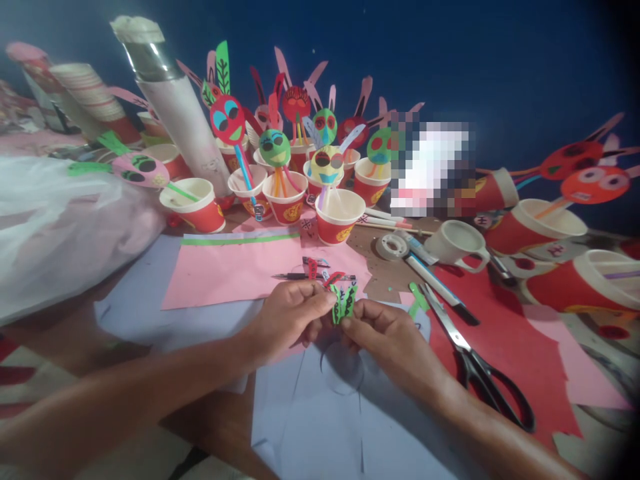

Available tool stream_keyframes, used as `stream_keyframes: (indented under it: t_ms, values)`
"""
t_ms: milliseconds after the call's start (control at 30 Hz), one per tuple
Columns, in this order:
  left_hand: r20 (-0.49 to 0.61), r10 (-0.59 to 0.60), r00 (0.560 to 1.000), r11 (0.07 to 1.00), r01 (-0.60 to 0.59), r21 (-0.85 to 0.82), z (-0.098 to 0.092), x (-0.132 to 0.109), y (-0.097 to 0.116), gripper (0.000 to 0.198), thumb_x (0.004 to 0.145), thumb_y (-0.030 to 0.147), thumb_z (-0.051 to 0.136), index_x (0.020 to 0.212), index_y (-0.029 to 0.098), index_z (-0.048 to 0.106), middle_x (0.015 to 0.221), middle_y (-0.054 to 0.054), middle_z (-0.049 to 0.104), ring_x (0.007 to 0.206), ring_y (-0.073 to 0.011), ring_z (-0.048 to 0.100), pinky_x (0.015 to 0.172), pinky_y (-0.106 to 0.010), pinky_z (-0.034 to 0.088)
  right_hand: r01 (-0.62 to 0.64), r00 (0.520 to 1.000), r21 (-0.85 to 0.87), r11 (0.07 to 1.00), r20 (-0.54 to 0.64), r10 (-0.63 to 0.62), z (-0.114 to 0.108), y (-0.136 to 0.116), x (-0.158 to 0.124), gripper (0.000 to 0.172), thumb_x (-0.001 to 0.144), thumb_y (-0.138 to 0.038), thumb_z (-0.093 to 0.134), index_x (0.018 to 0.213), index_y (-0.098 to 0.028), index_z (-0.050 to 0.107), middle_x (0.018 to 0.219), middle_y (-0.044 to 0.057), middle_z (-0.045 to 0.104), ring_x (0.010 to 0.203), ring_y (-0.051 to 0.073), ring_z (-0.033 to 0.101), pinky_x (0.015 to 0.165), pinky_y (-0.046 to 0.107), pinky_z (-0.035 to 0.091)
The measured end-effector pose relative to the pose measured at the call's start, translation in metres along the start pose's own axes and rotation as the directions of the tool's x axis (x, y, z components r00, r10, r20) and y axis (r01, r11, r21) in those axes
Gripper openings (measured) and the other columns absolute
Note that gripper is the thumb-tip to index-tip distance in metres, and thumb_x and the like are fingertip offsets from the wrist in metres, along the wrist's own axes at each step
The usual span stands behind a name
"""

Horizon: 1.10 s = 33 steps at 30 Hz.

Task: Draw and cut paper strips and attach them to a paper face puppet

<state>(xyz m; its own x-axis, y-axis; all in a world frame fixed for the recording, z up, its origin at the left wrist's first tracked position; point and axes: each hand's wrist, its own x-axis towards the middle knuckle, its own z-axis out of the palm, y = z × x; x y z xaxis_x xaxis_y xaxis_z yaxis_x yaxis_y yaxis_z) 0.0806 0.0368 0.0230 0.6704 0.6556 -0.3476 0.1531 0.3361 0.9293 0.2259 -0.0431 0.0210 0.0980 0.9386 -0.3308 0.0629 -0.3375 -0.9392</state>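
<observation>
Both my hands meet at the centre of the view over a pale blue paper sheet (320, 413). My left hand (287, 317) and my right hand (387, 337) pinch together small green paper leaf cut-outs with black marker lines (344, 303). A thin red paper strip (333, 277) curls just above the green pieces. A black pen (300, 276) lies on the pink sheet (235, 270) right behind my fingers.
Black-handled scissors (475, 363) lie on red paper right of my right hand. A tape roll (393, 247), a white cup (457, 243) and a marker sit behind. Several red paper cups with paper faces on straws (327, 163) crowd the back. A white plastic bag (55, 220) lies left.
</observation>
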Motion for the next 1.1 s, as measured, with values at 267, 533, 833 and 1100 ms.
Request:
stream_keyframes:
  t_ms: [267,533,833,1100]
  values:
    - [0.035,-0.038,0.999,0.999,0.037,0.016,-0.001,0.001,-0.009,0.022,0.074,0.036,0.062,0.074,0.017,0.053,0.04,0.009,0.042,0.034,-0.006,0.034,0.034,-0.017,0.026,0.001,1.0,-0.039,0.999,0.001,-0.001,0.002,0.003,0.0,0.024,0.077,-0.03,0.056,0.057,-0.018,0.048,0.053,-0.004,0.048,0.051,0.009,0.04,0.049,0.023,0.031]
    - [0.016,-0.055,0.998,0.998,0.055,0.031,0.0,0.0,-0.008,0.016,0.074,0.027,0.059,0.067,0.016,0.05,0.04,0.009,0.04,0.035,-0.0051,0.034,0.035,-0.017,0.024,0.03,1.0,-0.063,0.998,0.005,-0.03,0.006,0.002,-0.002,0.027,0.077,-0.029,0.054,0.055,-0.019,0.041,0.052,-0.006,0.04,0.051,0.008,0.033,0.048,0.022,0.025]
    - [0.009,-0.062,0.998,0.995,0.062,-0.072,0.0,0.002,-0.007,0.02,0.074,0.029,0.061,0.064,0.017,0.048,0.038,0.009,0.039,0.034,-0.0045,0.032,0.036,-0.018,0.024,0.059,0.998,-0.091,0.994,0.008,-0.059,0.004,0.006,0.0,0.024,0.077,-0.028,0.053,0.057,-0.018,0.044,0.052,-0.005,0.041,0.051,0.008,0.035,0.048,0.021,0.026]
    - [0.09,-0.057,0.994,0.992,0.066,-0.108,-0.003,0.002,-0.012,0.024,0.077,0.035,0.061,0.068,0.016,0.051,0.041,0.008,0.041,0.035,-0.0046,0.03,0.036,-0.019,0.02,0.052,0.999,-0.101,0.993,-0.008,-0.053,0.003,0.004,0.001,0.024,0.076,-0.027,0.052,0.056,-0.019,0.042,0.051,-0.005,0.042,0.049,0.008,0.035,0.046,0.021,0.026]
